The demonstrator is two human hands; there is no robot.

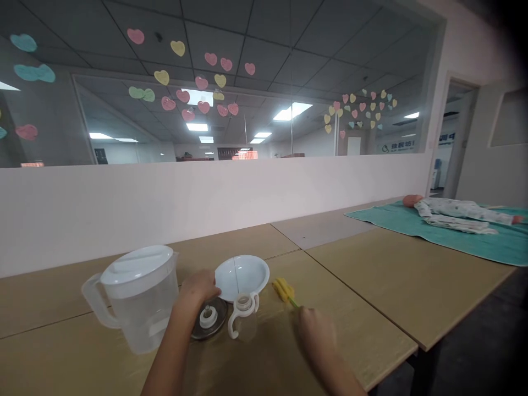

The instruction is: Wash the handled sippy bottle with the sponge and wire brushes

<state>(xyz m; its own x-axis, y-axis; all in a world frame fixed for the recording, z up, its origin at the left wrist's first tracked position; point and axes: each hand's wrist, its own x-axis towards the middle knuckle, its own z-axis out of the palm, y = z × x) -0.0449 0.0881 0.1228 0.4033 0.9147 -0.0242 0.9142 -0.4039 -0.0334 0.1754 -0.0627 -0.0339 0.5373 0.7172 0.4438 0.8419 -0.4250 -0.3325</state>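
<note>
My right hand (317, 333), slightly blurred, is closed round the green handle of a bottle brush with a yellow sponge head (283, 289). The brush head is just above or on the table, right of a white bowl (259, 269). My left hand (201, 287) is at the bowl's left rim, fingers closed on it. In front of the bowl stands a clear baby bottle (246, 327) with white handles and an uncovered neck. A dark round dish (220, 319) left of the bottle carries a white bottle collar with its teat (208, 316).
A large clear plastic pitcher (144, 308) with a white lid stands left of my left forearm. Far right, a baby doll (449, 209) in patterned clothes lies on a green towel (391, 220). A low white wall (223, 198) with glass above borders the tables' back.
</note>
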